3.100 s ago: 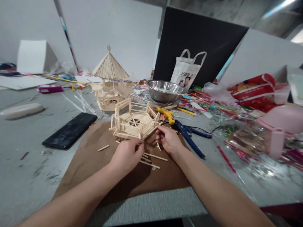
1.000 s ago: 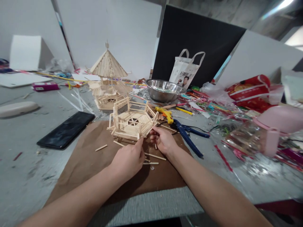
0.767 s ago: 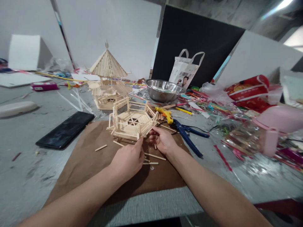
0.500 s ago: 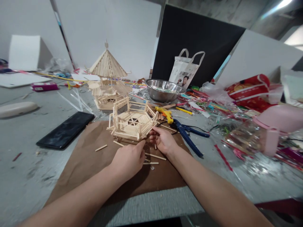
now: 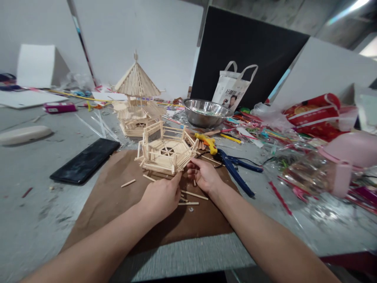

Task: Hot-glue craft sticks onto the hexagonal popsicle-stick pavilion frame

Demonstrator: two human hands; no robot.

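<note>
A six-sided platform with railings point(image 5: 167, 151), built from thin wooden sticks, stands on a brown paper sheet point(image 5: 100, 200). My left hand point(image 5: 160, 196) is closed in front of it, its index finger reaching to the near right corner. Whether anything sits under those curled fingers is hidden. On the right side, my right hand point(image 5: 204, 175) has curled fingers, and its thumb and index tips are pinched at the platform's lower edge. Several loose wooden sticks point(image 5: 194, 194) lie between and around my hands. One short stick point(image 5: 128, 183) rests farther left.
Behind the platform stands a stick pavilion point(image 5: 137, 84) with a pointed roof. A phone point(image 5: 85, 161) lies to the left. A yellow glue gun point(image 5: 207, 142) and blue-handled pliers point(image 5: 235, 171) are close on the right. Beyond are a metal bowl point(image 5: 206, 114), a pink-lidded container point(image 5: 350, 151) and scraps.
My left index finger has risen slightly to the platform's near corner. My right hand keeps its place at the edge. The whole view has shifted a little.
</note>
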